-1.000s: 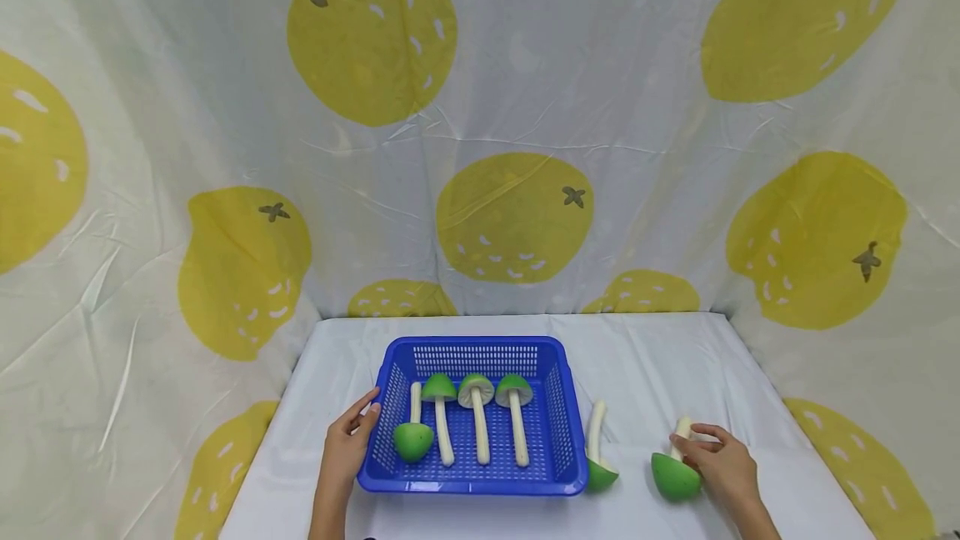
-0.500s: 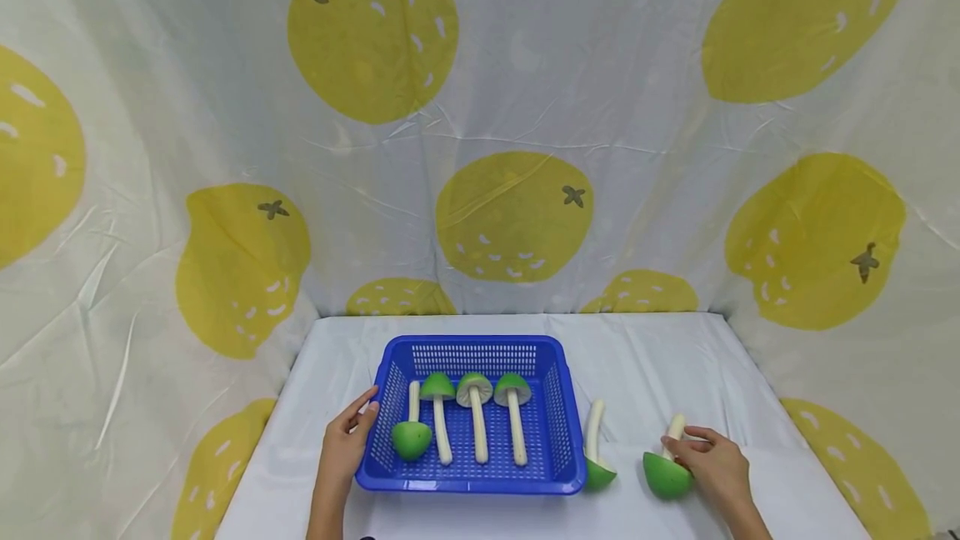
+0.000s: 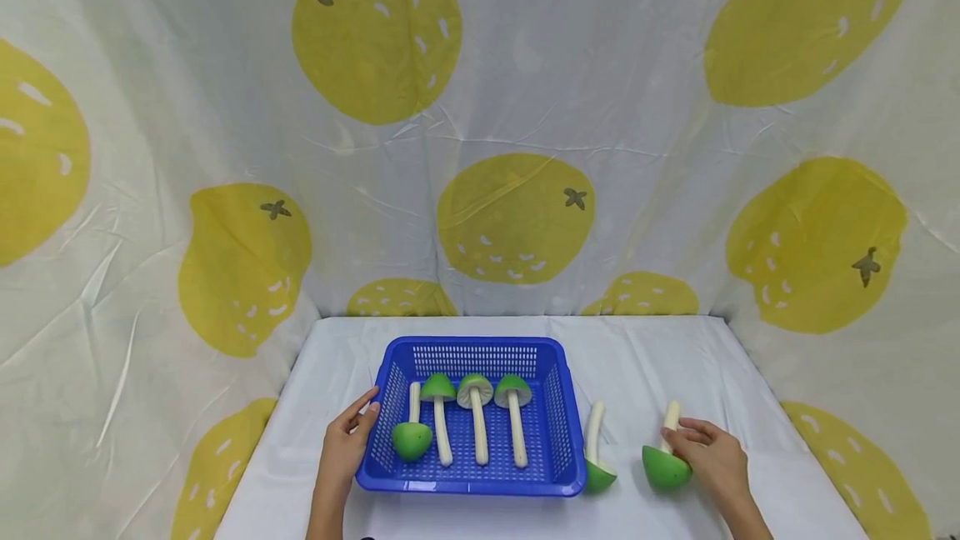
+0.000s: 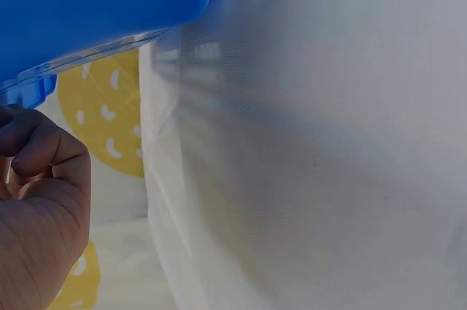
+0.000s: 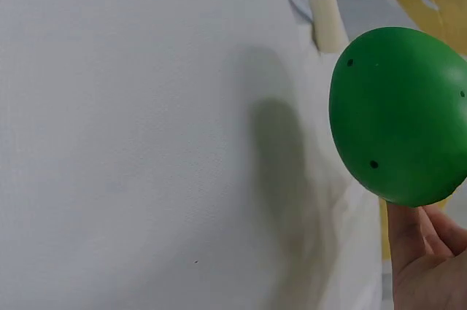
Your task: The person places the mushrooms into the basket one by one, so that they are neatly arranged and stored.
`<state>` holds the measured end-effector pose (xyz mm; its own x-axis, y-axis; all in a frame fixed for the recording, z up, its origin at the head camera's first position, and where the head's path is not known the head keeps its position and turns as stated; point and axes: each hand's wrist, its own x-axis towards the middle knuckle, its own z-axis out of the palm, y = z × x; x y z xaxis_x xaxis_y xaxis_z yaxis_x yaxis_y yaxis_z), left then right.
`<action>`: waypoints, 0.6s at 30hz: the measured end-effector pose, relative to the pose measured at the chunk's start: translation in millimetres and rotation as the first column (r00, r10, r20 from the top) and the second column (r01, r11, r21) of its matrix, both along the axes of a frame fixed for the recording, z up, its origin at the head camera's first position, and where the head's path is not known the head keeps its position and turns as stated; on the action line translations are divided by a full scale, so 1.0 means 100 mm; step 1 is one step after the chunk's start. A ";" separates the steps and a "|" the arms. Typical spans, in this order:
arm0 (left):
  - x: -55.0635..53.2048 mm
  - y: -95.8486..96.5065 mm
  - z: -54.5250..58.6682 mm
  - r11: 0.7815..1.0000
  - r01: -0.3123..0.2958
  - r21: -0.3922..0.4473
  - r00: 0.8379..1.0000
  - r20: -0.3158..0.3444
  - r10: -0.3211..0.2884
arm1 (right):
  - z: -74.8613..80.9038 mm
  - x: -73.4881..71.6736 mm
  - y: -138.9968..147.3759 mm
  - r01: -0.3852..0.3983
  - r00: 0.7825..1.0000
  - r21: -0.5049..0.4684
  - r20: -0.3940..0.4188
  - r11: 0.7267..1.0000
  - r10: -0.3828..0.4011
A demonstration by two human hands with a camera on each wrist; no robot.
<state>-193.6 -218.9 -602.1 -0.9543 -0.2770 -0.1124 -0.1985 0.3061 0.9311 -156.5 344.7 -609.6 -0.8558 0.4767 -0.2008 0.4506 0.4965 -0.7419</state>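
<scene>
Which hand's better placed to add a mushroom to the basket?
Right hand, probably: it pinches a green-capped mushroom by its stem, right of the blue basket, while the left hand is at the basket's left edge.

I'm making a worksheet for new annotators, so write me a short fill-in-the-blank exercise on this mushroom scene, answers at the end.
1. The colour of the basket is ____.
2. Inside it lie ____ (number) mushrooms.
3. The left hand touches the basket, while the right hand holds another mushroom by its ____ (cap/stem).
4. The loose mushroom lies to the basket's ____ (left/right).

Missing words: blue; four; stem; right.
</scene>
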 end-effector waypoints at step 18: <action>0.00 0.01 -0.02 1.000 -0.011 0.026 0.999 -0.041 0.012 | 0.22 -0.17 -0.18 -0.030 0.995 -0.182 -0.104 0.983 0.011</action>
